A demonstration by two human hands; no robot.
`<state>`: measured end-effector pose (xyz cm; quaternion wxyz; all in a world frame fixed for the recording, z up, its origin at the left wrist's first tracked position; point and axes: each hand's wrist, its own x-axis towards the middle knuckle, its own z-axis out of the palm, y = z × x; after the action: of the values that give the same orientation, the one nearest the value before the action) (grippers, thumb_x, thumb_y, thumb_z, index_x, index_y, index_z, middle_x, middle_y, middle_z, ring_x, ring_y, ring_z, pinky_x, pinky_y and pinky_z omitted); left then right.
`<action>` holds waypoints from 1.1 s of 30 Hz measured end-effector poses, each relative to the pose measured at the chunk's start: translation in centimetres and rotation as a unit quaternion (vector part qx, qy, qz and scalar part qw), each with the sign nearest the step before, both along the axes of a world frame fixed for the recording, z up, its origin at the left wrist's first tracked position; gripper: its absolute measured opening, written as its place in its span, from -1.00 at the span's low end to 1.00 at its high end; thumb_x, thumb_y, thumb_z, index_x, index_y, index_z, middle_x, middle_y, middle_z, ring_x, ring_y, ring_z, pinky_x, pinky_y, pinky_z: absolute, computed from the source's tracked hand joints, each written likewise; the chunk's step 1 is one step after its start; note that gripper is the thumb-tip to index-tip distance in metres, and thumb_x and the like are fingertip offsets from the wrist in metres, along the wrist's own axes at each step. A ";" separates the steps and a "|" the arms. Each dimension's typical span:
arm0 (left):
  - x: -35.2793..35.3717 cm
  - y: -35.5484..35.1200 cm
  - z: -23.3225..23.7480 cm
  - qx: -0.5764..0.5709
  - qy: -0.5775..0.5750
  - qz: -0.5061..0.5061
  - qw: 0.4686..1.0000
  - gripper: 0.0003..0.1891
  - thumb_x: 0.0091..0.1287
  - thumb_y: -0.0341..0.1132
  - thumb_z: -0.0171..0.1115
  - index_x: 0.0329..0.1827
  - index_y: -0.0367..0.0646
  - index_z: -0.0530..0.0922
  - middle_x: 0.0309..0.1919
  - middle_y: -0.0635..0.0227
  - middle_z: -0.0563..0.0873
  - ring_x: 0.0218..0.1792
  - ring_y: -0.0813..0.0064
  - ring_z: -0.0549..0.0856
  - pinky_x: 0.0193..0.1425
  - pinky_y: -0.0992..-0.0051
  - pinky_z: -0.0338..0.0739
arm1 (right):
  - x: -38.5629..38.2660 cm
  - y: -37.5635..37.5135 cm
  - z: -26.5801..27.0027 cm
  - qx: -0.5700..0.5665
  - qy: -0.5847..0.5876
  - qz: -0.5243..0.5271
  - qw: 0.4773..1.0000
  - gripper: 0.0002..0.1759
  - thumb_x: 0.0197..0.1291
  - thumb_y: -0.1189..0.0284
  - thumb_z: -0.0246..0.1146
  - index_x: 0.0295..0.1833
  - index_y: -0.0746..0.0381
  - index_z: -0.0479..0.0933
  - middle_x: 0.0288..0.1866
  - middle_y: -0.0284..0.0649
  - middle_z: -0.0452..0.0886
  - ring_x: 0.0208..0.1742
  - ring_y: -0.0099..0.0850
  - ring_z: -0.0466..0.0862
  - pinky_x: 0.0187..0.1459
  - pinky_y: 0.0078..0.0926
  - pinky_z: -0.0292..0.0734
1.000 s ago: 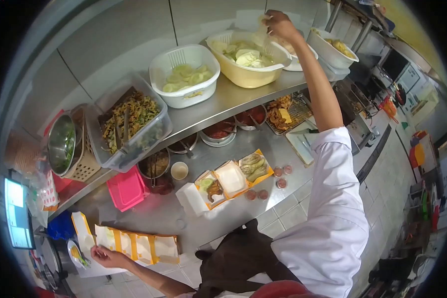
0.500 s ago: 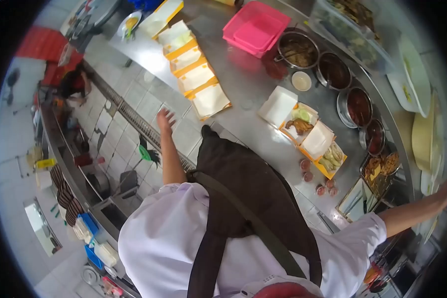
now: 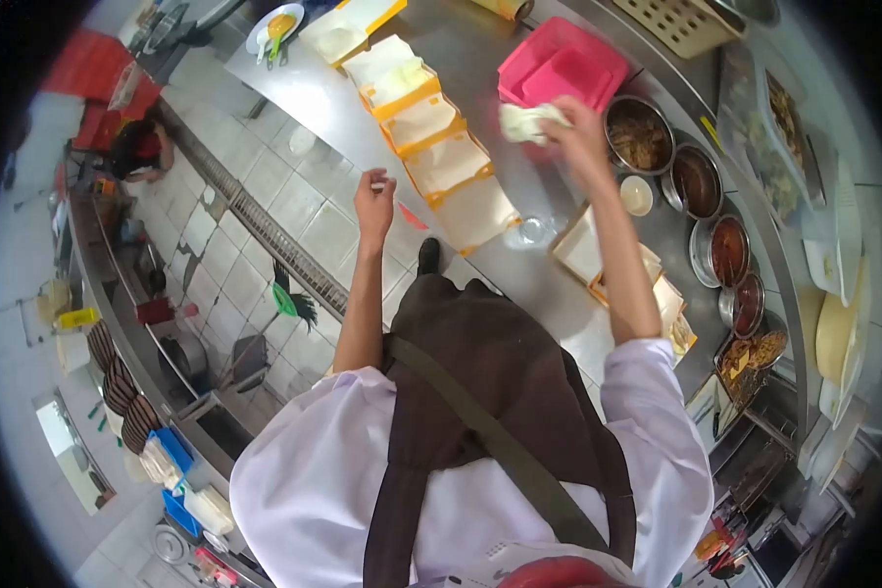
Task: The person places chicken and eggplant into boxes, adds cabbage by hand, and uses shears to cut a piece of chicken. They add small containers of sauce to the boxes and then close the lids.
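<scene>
My right hand (image 3: 580, 137) is closed on a pale green-white leafy vegetable (image 3: 531, 124), held above the steel table beside the pink basket (image 3: 583, 59). My left hand (image 3: 373, 204) is raised left of the table's edge, fingers partly curled, with nothing visible in them. Between my hands runs a row of open paper food boxes (image 3: 448, 162) with orange sides; one farther up contains a pale green leaf (image 3: 409, 78). Under my right forearm are more open boxes (image 3: 580, 250), their contents mostly hidden by the arm.
Steel pots of sauces and food (image 3: 640, 137) line the table's right side, with a small white bowl (image 3: 637, 196) beside them. Fried food fills a tray (image 3: 752, 358) lower right. A plate with a yellow item (image 3: 275, 31) is at the far end. Another person (image 3: 139, 152) is at far left.
My right hand has come from the far right to over the table and now holds the leafy vegetable. My left hand's fingers have curled in from spread. The view has shifted.
</scene>
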<state>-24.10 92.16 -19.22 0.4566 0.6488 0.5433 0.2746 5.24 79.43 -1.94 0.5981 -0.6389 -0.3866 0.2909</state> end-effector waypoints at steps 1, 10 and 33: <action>1.2 1.3 2.8 0.044 -0.059 -0.026 0.997 -0.67 0.23 -0.34 0.24 0.06 -0.21 0.52 -0.14 0.27 0.66 -0.24 0.44 0.66 -0.21 0.41 0.56 | -0.3 3.3 -2.6 -0.001 0.022 0.021 1.000 -0.87 -0.01 0.63 0.26 -0.28 0.28 0.55 -0.39 -0.35 0.60 -0.36 -0.57 0.56 -0.33 -0.57 0.44; 10.2 13.3 3.4 0.154 0.054 -0.305 0.938 -0.68 0.10 -0.31 0.39 -0.09 -0.26 0.65 -0.27 0.12 0.73 -0.35 0.30 0.69 -0.25 0.36 0.56 | -2.6 17.1 -13.0 -0.111 0.100 0.083 0.985 -0.87 -0.02 0.68 0.28 -0.41 0.25 0.48 -0.49 -0.37 0.58 -0.46 -0.67 0.52 -0.39 -0.67 0.38; 7.0 10.0 1.3 0.286 -0.054 -0.170 0.941 -0.69 0.05 -0.59 0.14 -0.11 -0.18 0.59 -0.09 0.20 0.61 -0.04 0.22 0.60 0.04 0.32 0.53 | -4.5 20.3 -12.6 -0.284 -0.412 0.138 0.855 -0.82 -0.08 0.49 0.24 -0.29 0.13 0.66 -0.27 -0.05 0.68 -0.16 -0.12 0.67 -0.14 -0.19 0.54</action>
<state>-17.09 102.13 -17.97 0.3207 0.8190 0.2975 0.3713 0.74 99.69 -14.52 0.1304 -0.7825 -0.5823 0.1778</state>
